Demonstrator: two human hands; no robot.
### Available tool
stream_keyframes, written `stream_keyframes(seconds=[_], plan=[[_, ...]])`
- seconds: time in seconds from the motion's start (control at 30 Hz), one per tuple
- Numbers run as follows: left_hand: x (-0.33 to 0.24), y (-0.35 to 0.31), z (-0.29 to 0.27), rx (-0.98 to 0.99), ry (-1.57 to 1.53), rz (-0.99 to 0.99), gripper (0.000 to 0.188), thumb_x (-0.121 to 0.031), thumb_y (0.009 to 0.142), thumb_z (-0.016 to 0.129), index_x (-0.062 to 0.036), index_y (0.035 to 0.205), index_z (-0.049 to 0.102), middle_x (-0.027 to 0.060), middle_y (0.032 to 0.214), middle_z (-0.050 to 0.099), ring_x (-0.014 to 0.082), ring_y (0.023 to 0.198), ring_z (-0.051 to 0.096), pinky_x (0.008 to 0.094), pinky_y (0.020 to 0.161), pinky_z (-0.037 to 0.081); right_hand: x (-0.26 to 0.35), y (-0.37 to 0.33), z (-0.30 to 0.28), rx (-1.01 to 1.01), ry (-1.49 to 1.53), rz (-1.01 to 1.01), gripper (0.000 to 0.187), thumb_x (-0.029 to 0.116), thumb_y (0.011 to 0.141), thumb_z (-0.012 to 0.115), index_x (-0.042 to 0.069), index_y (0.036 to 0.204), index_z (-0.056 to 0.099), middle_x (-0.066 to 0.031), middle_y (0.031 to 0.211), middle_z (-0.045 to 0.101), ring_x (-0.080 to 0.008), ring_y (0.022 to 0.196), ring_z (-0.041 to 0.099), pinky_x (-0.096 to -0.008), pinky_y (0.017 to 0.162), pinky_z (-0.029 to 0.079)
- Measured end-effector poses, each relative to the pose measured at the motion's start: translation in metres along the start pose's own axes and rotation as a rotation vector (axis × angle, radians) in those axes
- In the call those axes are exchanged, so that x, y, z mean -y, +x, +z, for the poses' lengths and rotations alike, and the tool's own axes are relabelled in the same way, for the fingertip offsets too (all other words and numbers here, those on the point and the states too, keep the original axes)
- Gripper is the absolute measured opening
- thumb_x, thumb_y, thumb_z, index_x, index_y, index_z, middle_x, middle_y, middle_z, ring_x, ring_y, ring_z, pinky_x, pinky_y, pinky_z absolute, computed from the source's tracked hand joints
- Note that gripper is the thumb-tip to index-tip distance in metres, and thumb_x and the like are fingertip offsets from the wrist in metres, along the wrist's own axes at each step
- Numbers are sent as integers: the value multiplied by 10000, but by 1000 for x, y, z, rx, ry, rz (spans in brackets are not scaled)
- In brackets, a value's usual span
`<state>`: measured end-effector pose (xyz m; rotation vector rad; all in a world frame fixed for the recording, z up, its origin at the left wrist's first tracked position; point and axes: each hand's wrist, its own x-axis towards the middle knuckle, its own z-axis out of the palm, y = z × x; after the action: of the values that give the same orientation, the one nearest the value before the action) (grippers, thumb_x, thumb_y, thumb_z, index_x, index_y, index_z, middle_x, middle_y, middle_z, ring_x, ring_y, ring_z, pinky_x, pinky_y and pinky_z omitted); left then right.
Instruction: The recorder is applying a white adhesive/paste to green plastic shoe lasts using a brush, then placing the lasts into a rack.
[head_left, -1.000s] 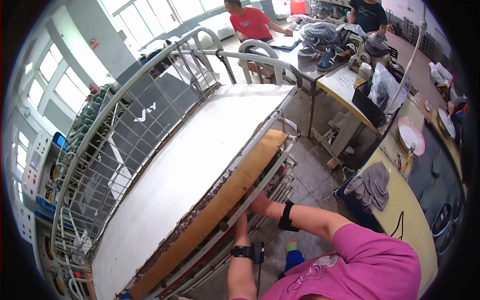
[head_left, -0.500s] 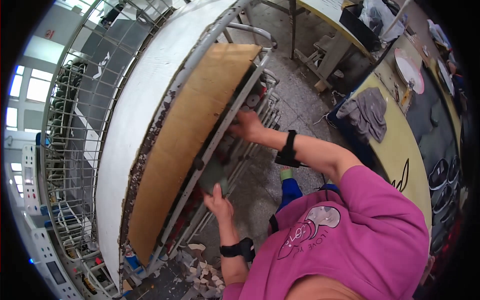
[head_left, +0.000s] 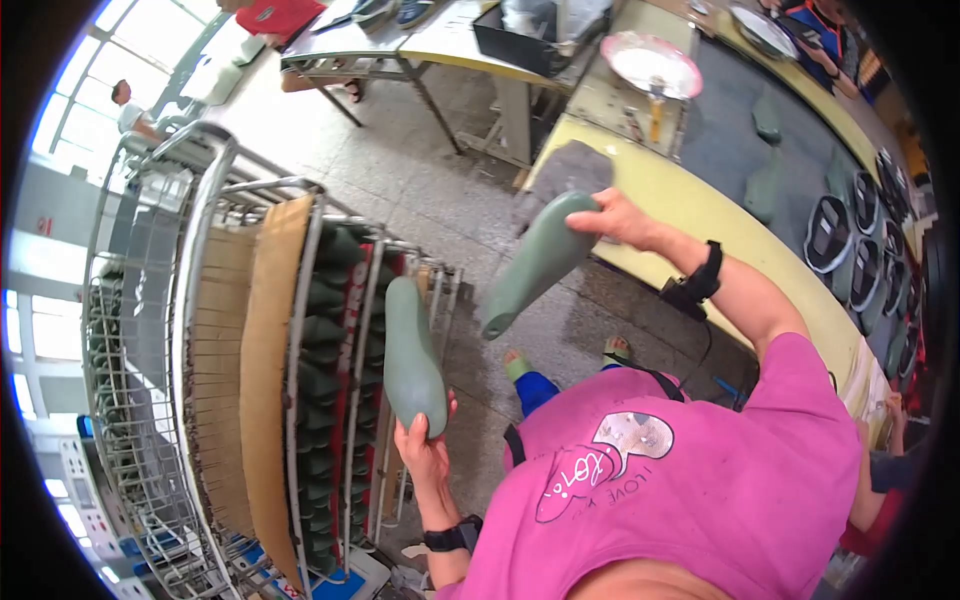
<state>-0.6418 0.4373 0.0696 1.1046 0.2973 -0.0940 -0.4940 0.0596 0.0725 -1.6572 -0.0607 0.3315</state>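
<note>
Each hand holds a smooth green shoe last. My left hand point(head_left: 428, 458) grips one last point(head_left: 412, 345) by its lower, broader end, fingers wrapped around it, with the last standing nearly upright beside the rack. Out to the right, my right hand point(head_left: 622, 221) pinches the upper, rounded end of the other last point(head_left: 541, 262). That one slants down to the left, and a small hole shows at its lower tip. On the wire rack point(head_left: 292, 400) at the left, several green lasts point(head_left: 326, 372) sit in stacked rows behind a brown board point(head_left: 268, 380).
At the right a yellow-edged worktable point(head_left: 690, 215) bears a grey cloth point(head_left: 572, 172), a pink-rimmed plate point(head_left: 652, 65), a brush point(head_left: 656, 112) and several dark shoes point(head_left: 829, 233). A black bin point(head_left: 520, 42) stands on a far table. Other people are at the far left and the right.
Both hands have come out from the rack, now holding lasts. The right hand moved right toward the worktable. My view has turned, so the rack appears farther left and its rows show.
</note>
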Motion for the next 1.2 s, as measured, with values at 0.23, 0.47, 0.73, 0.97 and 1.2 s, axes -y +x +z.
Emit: stream_keyframes(seconds=[0.23,0.47,0.73,0.97,1.2], plan=[[25,16,108,311,113,-215,528,-196,784,575,64,1210,403,206,1094,549,366,948,586,453,803,506,-58,-124,-194,-265,-32,205,440,421,769,629,-16,807,653,-56,660,609,-131,556,579,-244,510,482],[43,8,196,510,156,-375,540,-229,805,572,88,1207,400,210,1078,561,331,970,584,421,820,500,-134,-185,-261,-380,-3,313,450,427,783,603,-7,901,578,-26,777,550,-125,686,514,-286,583,432],[59,19,244,720,131,-500,434,-179,859,523,38,1218,407,170,1083,559,272,928,595,381,795,506,-134,-192,-251,-600,-889,171,293,216,756,626,-38,895,578,-138,707,620,-298,679,619,-379,644,505],[63,50,277,819,162,-586,414,-147,871,492,44,1227,396,164,1075,562,270,930,598,382,778,514,-157,-194,-244,-617,-1003,12,745,231,637,739,3,1257,393,-219,1279,411,-356,1160,422,-422,936,357],[65,73,297,980,270,-642,457,-149,876,492,29,1275,360,139,1086,555,260,924,597,364,776,506,-16,-122,-127,-190,-1106,-703,846,246,516,775,-8,1220,380,-210,1210,426,-364,1099,445,-447,922,356]])
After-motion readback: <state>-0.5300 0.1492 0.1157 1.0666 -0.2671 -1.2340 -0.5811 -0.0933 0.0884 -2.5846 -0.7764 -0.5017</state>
